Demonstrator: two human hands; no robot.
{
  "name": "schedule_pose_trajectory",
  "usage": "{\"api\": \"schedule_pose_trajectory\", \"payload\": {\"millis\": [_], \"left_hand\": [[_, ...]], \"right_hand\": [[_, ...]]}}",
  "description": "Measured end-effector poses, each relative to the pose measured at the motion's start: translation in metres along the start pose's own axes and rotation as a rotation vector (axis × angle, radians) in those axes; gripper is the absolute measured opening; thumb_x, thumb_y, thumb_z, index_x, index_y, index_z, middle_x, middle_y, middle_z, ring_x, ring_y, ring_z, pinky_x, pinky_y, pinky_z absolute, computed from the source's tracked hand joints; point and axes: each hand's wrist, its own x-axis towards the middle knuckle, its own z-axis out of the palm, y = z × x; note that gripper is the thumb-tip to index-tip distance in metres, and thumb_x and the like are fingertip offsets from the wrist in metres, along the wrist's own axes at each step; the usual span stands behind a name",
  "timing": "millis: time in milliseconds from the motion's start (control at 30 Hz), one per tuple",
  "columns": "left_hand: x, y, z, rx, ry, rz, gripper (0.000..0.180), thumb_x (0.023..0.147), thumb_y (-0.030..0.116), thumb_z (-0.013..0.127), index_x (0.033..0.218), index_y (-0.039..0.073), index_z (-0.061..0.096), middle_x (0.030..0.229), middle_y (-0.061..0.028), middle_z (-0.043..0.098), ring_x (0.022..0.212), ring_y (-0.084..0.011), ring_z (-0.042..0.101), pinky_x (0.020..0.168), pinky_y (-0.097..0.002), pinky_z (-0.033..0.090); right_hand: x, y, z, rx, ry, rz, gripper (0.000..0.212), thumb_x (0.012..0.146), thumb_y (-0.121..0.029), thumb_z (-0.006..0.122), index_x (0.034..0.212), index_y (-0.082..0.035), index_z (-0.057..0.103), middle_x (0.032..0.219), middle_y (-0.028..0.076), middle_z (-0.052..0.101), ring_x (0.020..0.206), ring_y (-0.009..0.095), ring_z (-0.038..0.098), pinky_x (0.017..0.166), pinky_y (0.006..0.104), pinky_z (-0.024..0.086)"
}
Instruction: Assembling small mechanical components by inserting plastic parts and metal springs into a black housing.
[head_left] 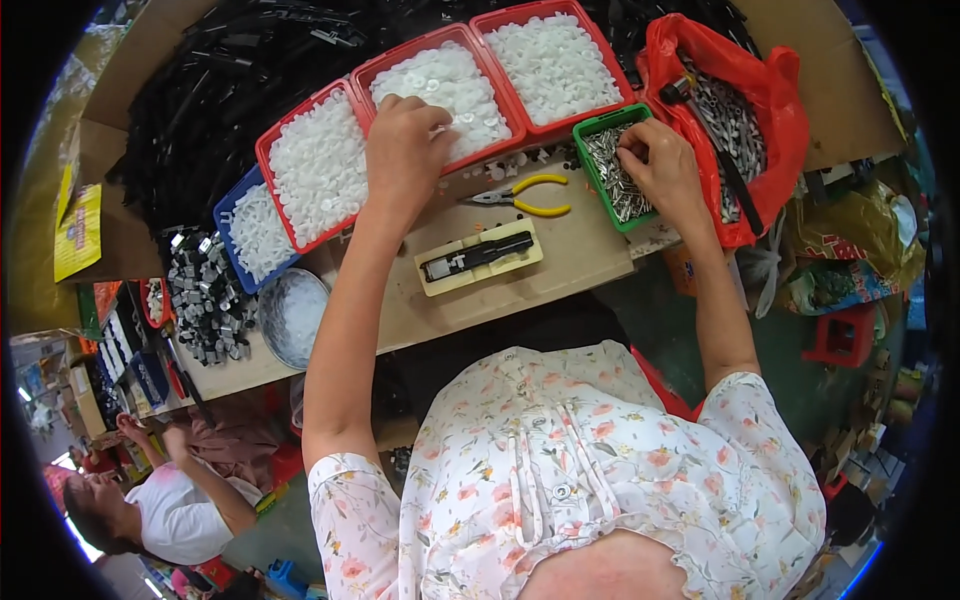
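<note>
My left hand (405,150) is over the near left part of the middle red tray (515,118), its fingers curled among small round white plastic pieces (445,80). Whatever they pinch is too small to make out. At the green bin (588,180), my right hand (662,165) has thumb and fingertips pressed together above thin silver metal pins (622,190); I cannot see what is between them. Between my forearms, a cream fixture block (437,285) cradles a long black part (490,255). Pliers with yellow handles (540,196) lie behind it.
More white pieces fill a left red tray (268,160), a right red tray (625,80) and a blue tray (228,240). A metal bowl (295,320) and black-and-silver parts (210,300) are left. A red bag (785,130) stands right. Another person (185,510) sits lower left.
</note>
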Motion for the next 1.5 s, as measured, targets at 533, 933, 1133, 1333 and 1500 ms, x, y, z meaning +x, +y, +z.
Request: {"api": "schedule_pose_trajectory", "payload": {"millis": [533,933,1133,1333,1500], "left_hand": [[-0.014,-0.003,-0.011,-0.263,0.233,-0.172,0.014,0.084,0.01,0.068,0.09,0.001,0.076,0.081,-0.0159,0.072,0.07,-0.0281,0.065,0.067,-0.0371,0.05],[-0.051,0.064,-0.017,-1.095,0.118,-0.774,0.024,0.091,0.013,0.068,0.103,-0.008,0.072,0.088,-0.0115,0.074,0.081,-0.0124,0.068,0.078,-0.0246,0.051],[-0.06,0.072,-0.017,-1.085,0.13,-0.731,0.02,0.092,0.01,0.068,0.103,-0.007,0.072,0.09,-0.0107,0.074,0.082,-0.0132,0.069,0.08,-0.0258,0.052],[-0.065,0.073,-0.019,-1.097,0.13,-0.706,0.02,0.093,0.01,0.068,0.102,-0.007,0.072,0.09,-0.0102,0.074,0.084,-0.0119,0.068,0.078,-0.0251,0.052],[-0.07,0.074,-0.023,-1.139,0.142,-0.711,0.019,0.092,0.01,0.068,0.104,-0.005,0.073,0.09,-0.009,0.074,0.083,-0.0112,0.067,0.077,-0.0249,0.052]], "right_hand": [[0.003,-0.03,-0.012,0.187,0.06,0.072,0.011,0.082,-0.004,0.068,0.09,0.005,0.069,0.082,0.009,0.066,0.073,0.013,0.063,0.066,0.0268,0.049],[0.004,-0.116,0.04,0.587,0.231,-0.285,0.021,0.075,0.006,0.072,0.094,-0.002,0.075,0.084,0.007,0.067,0.076,0.017,0.065,0.067,0.0273,0.051],[0.001,-0.116,0.038,0.507,0.268,-0.37,0.021,0.073,0.003,0.074,0.093,-0.004,0.076,0.082,0.007,0.067,0.074,0.019,0.065,0.066,0.0293,0.05],[0.0,-0.12,0.04,0.397,0.282,-0.466,0.022,0.07,0.003,0.075,0.091,-0.004,0.074,0.079,0.006,0.065,0.07,0.021,0.063,0.064,0.0316,0.045],[-0.002,-0.127,0.041,0.288,0.293,-0.537,0.021,0.071,0.003,0.074,0.091,-0.003,0.074,0.08,0.006,0.065,0.07,0.02,0.062,0.064,0.0315,0.045]]}}
